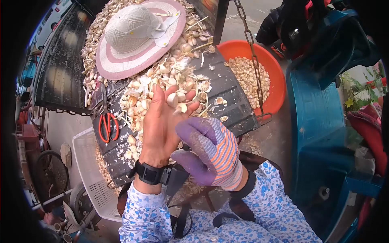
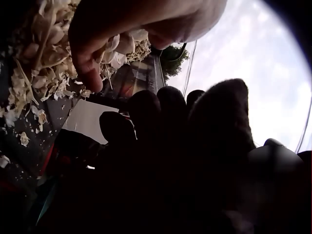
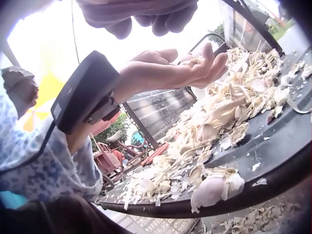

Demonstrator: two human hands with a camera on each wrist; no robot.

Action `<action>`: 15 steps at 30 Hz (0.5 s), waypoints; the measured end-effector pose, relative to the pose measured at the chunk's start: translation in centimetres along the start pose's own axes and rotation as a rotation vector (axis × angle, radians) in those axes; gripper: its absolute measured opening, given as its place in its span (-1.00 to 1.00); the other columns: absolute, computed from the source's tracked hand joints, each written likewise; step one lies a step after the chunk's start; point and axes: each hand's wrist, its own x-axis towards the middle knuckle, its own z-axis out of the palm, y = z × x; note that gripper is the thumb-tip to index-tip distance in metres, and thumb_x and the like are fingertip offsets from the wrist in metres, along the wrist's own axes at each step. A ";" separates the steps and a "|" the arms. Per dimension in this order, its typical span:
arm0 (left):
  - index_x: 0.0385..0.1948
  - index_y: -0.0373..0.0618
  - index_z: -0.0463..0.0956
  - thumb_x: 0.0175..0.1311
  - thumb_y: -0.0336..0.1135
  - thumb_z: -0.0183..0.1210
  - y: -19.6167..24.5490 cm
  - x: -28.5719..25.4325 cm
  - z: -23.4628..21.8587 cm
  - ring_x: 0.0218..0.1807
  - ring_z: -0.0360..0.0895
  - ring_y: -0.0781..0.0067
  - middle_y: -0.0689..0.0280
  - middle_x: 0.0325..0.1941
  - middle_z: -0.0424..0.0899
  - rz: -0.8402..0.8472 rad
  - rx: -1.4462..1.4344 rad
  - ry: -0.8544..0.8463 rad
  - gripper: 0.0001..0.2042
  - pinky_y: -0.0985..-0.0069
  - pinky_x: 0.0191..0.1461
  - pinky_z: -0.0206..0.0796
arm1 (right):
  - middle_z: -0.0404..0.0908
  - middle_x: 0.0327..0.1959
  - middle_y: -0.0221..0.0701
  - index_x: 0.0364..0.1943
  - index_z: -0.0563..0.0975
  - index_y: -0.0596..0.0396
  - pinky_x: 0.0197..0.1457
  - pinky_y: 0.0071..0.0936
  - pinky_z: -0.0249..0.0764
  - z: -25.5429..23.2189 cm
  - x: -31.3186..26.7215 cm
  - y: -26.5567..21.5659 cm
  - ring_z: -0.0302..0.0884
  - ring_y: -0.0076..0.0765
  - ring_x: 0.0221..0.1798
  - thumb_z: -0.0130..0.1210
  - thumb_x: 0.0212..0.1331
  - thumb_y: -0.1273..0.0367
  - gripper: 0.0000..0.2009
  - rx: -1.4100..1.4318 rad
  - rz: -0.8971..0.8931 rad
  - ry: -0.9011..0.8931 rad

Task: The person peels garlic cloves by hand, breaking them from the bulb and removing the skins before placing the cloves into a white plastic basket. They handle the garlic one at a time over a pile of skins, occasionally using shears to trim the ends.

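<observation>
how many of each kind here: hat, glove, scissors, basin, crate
pink-and-white woven hat: 1
purple glove with striped back: 1
red-handled scissors: 1
round orange plastic basin: 1
white plastic crate: 1
total: 5

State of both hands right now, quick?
Bare left hand: open, palm up, carrying whitish, rounded garlic cloves.
Right hand in purple, striped knit glove: open, fingers loosely bent, nothing visible in it.

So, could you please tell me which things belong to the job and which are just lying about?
Seemingly in the job:
garlic cloves
left hand, holding some
gloved right hand
orange basin
white crate

Probably just lying about:
sun hat, on the garlic
stone
red-handled tool, role unclear
</observation>
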 end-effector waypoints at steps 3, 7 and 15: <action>0.28 -0.36 -0.04 0.36 0.20 -0.15 -1.5 5.8 4.6 0.32 0.19 0.06 -0.08 0.32 0.14 0.071 0.079 -0.122 -0.25 0.18 0.33 0.17 | 0.54 -0.19 -0.17 -0.07 0.51 0.15 -0.22 -0.19 0.45 -2.5 -0.2 0.9 0.52 0.05 -0.25 0.28 -0.09 0.39 -0.59 -0.084 0.076 0.092; 0.28 -0.39 -0.01 0.38 0.10 -0.08 -1.0 6.0 4.6 0.33 0.19 0.07 -0.08 0.27 0.19 0.261 0.370 -0.008 -0.29 0.20 0.30 0.24 | 0.53 -0.16 -0.18 -0.06 0.51 0.15 -0.29 -0.46 0.49 -3.4 -1.5 2.8 0.57 -0.28 -0.33 0.23 -0.10 0.57 -0.60 -0.054 0.232 0.123; -0.02 -0.36 0.43 0.38 -0.31 -0.01 -0.4 -3.4 -3.5 -0.17 0.61 0.42 0.13 -0.08 0.57 0.126 0.729 0.318 -0.71 0.59 -0.24 0.40 | 0.56 -0.30 -0.21 -0.11 0.53 0.23 -0.20 -0.52 0.44 -2.2 -1.6 5.0 0.55 -0.32 -0.28 0.03 0.08 0.58 -0.75 0.035 0.462 0.026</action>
